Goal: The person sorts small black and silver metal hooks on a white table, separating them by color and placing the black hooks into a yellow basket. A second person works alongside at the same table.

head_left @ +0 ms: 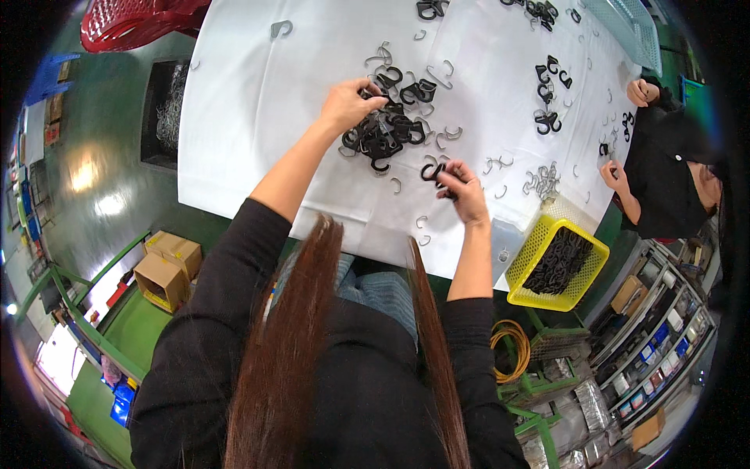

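Observation:
My left hand is at the upper left edge of a pile of black plastic hooks on the white table. Its thumb and fingers are pinched together over the pile; what lies between them is too small to make out. Lower and to the right, my right hand has its fingers closed around black hooks, which stick out toward the pile. Loose bent clear clips lie between and around the two hands.
A yellow basket full of black hooks stands at the table's right front edge, near a heap of clear clips. Across the right side, a co-worker's hands rest near more hooks. A red chair stands at the far left.

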Demonstrator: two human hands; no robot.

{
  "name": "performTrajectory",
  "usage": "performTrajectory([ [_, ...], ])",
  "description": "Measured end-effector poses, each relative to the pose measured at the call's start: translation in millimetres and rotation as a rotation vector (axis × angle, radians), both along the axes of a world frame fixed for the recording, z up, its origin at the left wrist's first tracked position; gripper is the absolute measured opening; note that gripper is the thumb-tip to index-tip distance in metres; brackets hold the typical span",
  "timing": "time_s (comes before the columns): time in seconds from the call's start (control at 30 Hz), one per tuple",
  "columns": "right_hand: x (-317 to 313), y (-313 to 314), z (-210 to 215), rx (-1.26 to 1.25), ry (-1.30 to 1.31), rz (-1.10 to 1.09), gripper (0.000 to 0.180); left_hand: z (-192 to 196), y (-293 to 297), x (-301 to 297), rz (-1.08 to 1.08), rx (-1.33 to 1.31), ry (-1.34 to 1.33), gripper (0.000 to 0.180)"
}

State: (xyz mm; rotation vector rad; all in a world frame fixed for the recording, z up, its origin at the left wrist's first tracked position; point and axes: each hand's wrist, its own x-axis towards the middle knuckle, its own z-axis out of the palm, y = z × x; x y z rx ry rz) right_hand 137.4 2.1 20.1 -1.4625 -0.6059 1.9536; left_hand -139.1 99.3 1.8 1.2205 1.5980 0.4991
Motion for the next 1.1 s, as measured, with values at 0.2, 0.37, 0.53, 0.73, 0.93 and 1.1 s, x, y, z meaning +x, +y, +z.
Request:
performTrajectory([
  [0.2,-22.3,114.0,-2.3,-0.021,-0.365,0.162,0.030,8.3,4.7,-30.7,-0.051,-0.344,-0.137,0.025],
  [0.37,-77.2,141.4,-30.5,0.020,-1.271,0.374,0.047,13.2,16.2,-37.7,-0.049,-0.313,-0.190,0.026],
  [0.53,-82.2,140.0,-34.9,-0.092,-0.867,0.345,0.036,26.9,24.5,-39.8,0.051,-0.463,-0.375,0.026],
  [0.73,-32.5,104.1,-1.9,-0.125,-0.537,0.148,0.024,40.0,23.6,-45.6,0.017,-0.468,-0.271,0.024],
  [0.93,32.1,35.8,28.1,-0.104,-0.562,0.032,0.027,56.6,5.3,-18.0,0.030,-0.450,-0.338,0.022],
  [1.1,115.9,-31.4,75.8,0.001,-0.680,-0.100,0.027,72.7,-19.6,16.4,-0.038,-0.331,-0.346,0.026],
])
